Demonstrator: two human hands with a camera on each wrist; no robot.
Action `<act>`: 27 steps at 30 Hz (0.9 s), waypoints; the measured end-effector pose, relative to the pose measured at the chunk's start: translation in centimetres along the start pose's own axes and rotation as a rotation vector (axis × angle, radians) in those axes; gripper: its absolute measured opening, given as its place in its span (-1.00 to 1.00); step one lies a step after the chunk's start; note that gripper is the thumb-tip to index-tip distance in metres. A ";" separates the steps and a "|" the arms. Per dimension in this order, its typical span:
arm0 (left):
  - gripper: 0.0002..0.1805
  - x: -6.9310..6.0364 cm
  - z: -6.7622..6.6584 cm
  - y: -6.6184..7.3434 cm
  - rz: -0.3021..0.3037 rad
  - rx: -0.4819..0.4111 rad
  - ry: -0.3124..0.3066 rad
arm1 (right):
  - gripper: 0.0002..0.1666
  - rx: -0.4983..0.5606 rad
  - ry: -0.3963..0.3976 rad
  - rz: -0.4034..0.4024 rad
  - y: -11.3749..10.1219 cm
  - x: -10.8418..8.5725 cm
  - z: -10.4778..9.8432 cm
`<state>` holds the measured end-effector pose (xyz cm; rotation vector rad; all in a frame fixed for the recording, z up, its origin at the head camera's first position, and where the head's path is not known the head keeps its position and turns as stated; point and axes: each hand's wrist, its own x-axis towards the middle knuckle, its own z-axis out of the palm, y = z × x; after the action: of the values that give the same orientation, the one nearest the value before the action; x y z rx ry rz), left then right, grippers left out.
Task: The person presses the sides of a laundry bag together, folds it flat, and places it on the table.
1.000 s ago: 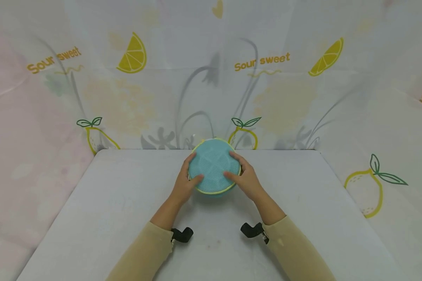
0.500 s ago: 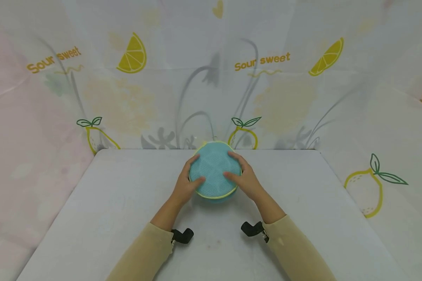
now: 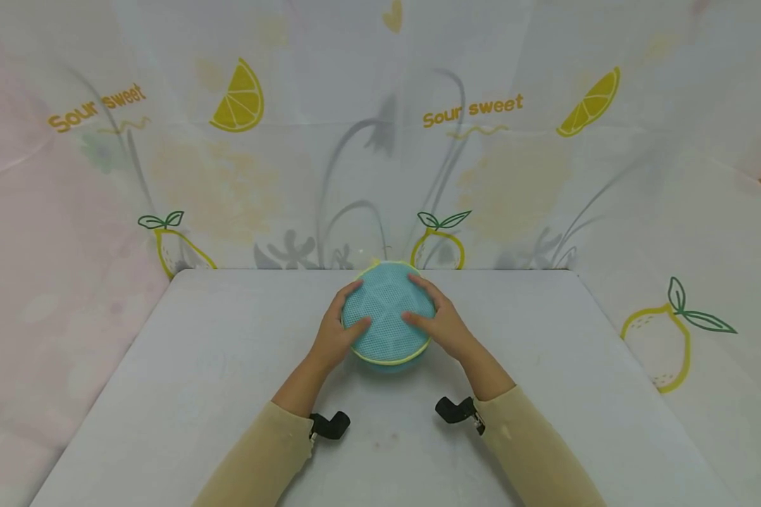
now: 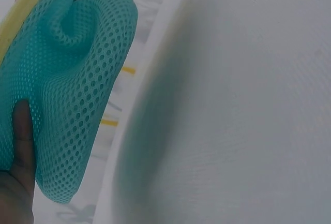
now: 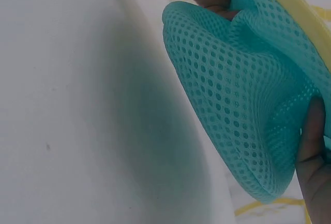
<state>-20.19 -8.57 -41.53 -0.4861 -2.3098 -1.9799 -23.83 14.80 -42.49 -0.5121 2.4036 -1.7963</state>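
Note:
A round teal mesh laundry bag (image 3: pixel 388 317) with yellow edging is held off the white table, near its far edge in the head view. My left hand (image 3: pixel 334 334) grips the left side, thumb on the near face and fingers round the rim. On the opposite side my right hand (image 3: pixel 447 325) holds it the same way. From the left wrist, the mesh (image 4: pixel 77 105) of the back side looks dented inward, with a finger pressed along it. The right wrist view shows the sagging mesh (image 5: pixel 222 89) and the yellow trim (image 5: pixel 305 14). Whether anything is inside cannot be seen.
The white table (image 3: pixel 215 352) extends on both sides of the hands, and the bag casts a soft shadow on it. Behind stands a cloth backdrop (image 3: pixel 330 91) printed with lemons and lettering. Black wrist mounts (image 3: pixel 330 425) jut inward from the sleeves.
The bag has come slightly down and toward me in the head view, its face tilting a little. Both hands keep their hold and have barely shifted.

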 end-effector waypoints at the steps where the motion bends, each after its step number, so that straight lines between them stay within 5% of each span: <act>1: -0.26 0.0 0.0 0.0 -0.001 0.002 -0.001 | -0.10 -0.002 -0.004 0.002 0.0 0.0 -0.1; 27: -0.29 0.4 0.0 -0.1 -0.039 0.016 -0.052 | -0.06 0.082 -0.069 0.022 0.6 0.5 -0.6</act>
<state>-20.62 -8.50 -41.47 -0.5005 -2.3820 -1.9878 -24.59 15.29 -42.79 -0.5278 2.2719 -1.8278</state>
